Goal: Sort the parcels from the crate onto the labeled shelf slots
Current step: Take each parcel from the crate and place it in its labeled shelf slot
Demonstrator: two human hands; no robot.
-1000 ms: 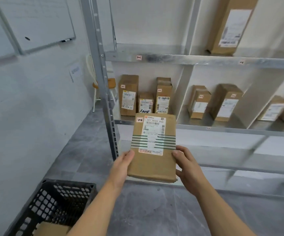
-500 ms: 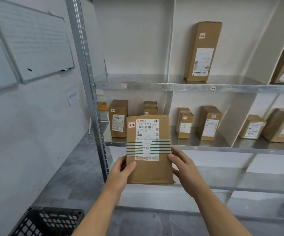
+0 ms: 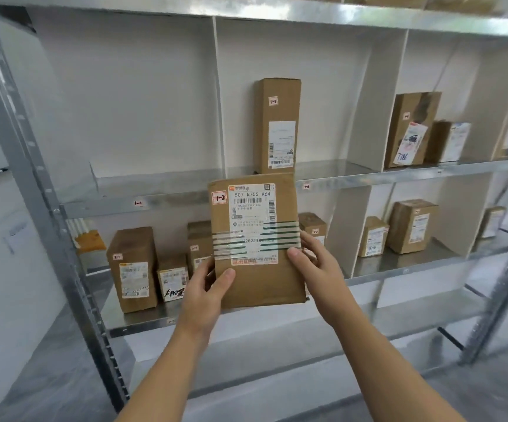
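Note:
I hold a flat brown cardboard parcel upright in front of the metal shelf. It carries a white shipping label, green-striped tape and a small tag reading 1-2. My left hand grips its lower left edge and my right hand grips its right edge. Just behind and above it, a tall brown box also tagged 1-2 stands in the slot marked 1-2. The slot marked 1-1 to the left holds nothing. The crate is out of view.
The lower shelf level holds several brown boxes in divided slots, and more boxes stand in the slots to the right. White dividers separate the slots. A perforated steel upright frames the left side.
My view has risen and moved closer to the shelf. The parcel has come up with both hands to the height of the 1-2 slot edge. The crate has dropped out of view.

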